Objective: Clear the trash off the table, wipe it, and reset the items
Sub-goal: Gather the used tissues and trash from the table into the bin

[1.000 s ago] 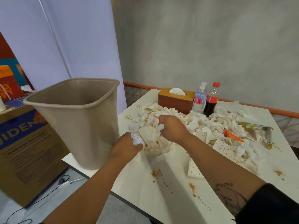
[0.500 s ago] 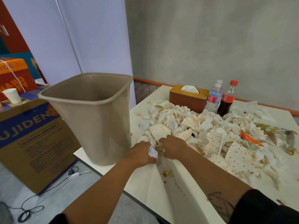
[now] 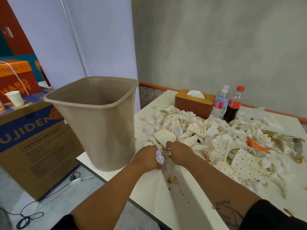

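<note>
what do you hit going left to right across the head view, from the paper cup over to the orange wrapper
paper cup → cardboard box → trash bin → left hand → right hand → tissue box → water bottle → cola bottle → orange wrapper

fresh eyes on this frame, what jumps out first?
The big heap of crumpled tissues and dotted paper wrappers sprawled across the middle of the white table. Next, the tan trash bin standing on the table's left corner, right beside both hands: the left hand clutches a crumpled wad, and the right hand reaches into the heap's near edge.
</note>
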